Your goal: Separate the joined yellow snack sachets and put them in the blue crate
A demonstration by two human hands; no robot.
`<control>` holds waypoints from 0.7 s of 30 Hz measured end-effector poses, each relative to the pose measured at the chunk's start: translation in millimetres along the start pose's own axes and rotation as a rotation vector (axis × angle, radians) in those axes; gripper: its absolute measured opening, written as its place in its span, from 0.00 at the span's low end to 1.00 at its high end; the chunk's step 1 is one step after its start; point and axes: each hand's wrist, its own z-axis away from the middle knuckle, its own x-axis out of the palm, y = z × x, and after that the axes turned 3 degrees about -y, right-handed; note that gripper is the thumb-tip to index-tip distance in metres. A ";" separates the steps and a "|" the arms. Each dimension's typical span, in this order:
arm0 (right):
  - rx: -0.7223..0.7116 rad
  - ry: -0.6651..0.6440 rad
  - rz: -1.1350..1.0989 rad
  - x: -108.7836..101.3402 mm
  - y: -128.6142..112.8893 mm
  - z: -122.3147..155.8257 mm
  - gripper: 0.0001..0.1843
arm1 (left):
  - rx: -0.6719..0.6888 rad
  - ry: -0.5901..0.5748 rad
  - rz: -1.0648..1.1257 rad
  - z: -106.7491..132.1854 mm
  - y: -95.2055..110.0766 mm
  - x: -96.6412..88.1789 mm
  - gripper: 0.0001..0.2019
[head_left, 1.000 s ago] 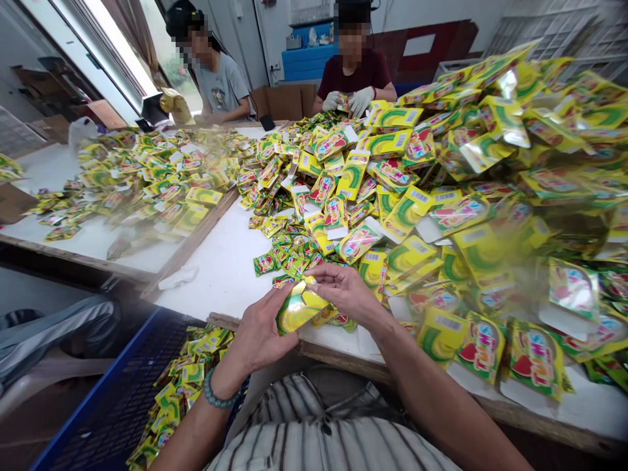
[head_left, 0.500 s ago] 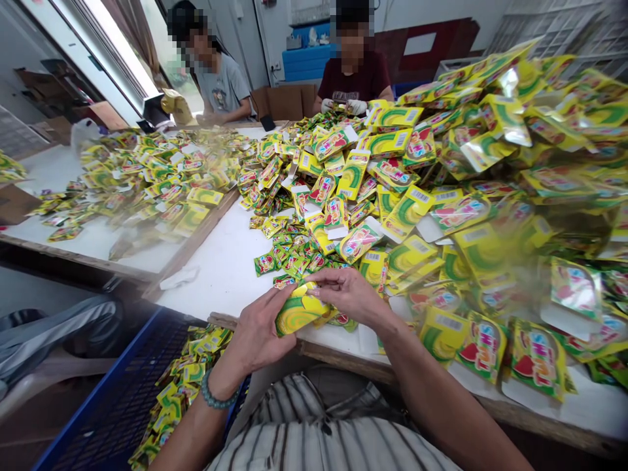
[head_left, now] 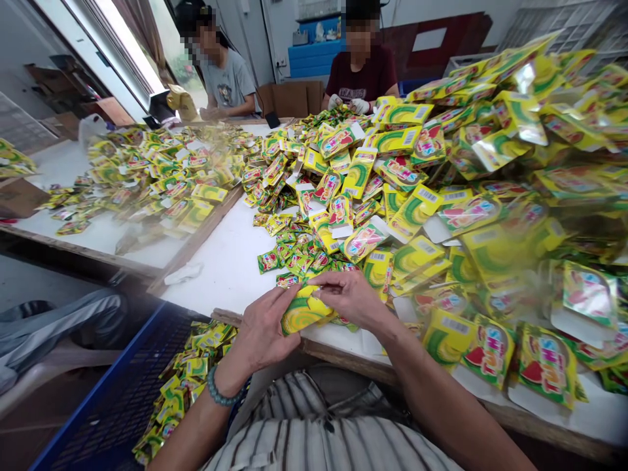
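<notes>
A worker in a striped garment [head_left: 314, 445] handles a yellow box [head_left: 301, 317] at the near edge of a white-topped table [head_left: 220, 252], just nearer than a scatter of small green packets [head_left: 294, 252]. The left hand [head_left: 265, 327], a beaded bracelet [head_left: 220, 390] at its wrist, grips the box from the left, thumb on the near side and fingers along the far side. The right hand [head_left: 347, 299] has its thumb and fingers drawn together, pinching the box at its far right end; the exact contact is partly hidden by the fingers.

To the right, a large heap of yellow cartons [head_left: 412, 206] printed with watermelon pictures slopes up toward the far side. A crumpled white tissue [head_left: 184, 273] lies near the table's left corner, and below it a blue crate [head_left: 105, 392] holds more yellow packs [head_left: 184, 376]. At the far side, a person in a gray shirt [head_left: 228, 82] sits at left, while a person in a dark red shirt [head_left: 360, 75] wears white gloves [head_left: 360, 105], hands close to the packets.
</notes>
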 end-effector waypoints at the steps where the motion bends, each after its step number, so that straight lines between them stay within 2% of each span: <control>1: -0.019 -0.010 0.029 -0.1 -1.4 1.0 0.17 | -0.008 0.001 -0.006 -0.7 0.3 0.1 0.37; 5: -0.046 -0.073 -0.030 -2.4 -12.0 2.9 0.19 | -0.027 0.031 -0.024 -3.9 1.4 -1.7 0.34; 8: 0.012 -0.083 -0.186 -2.9 -14.7 1.0 0.19 | -0.002 0.040 -0.057 -4.6 1.5 -4.1 0.34; 11: 0.075 -0.070 -0.394 -2.0 -11.4 -1.5 0.24 | 0.036 0.054 -0.088 -3.6 0.5 -5.0 0.35; 13: 0.112 -0.060 -0.451 -1.5 -8.8 -2.7 0.26 | 0.058 0.058 -0.085 -2.4 -0.6 -4.4 0.36; 17: 0.157 -0.041 -0.405 0.4 -4.1 -4.3 0.23 | 0.057 0.053 -0.045 -0.9 -3.0 -0.8 0.38; 21: 0.136 -0.024 -0.318 3.0 -1.3 -4.0 0.21 | 0.014 0.019 -0.022 -1.6 -4.0 2.2 0.37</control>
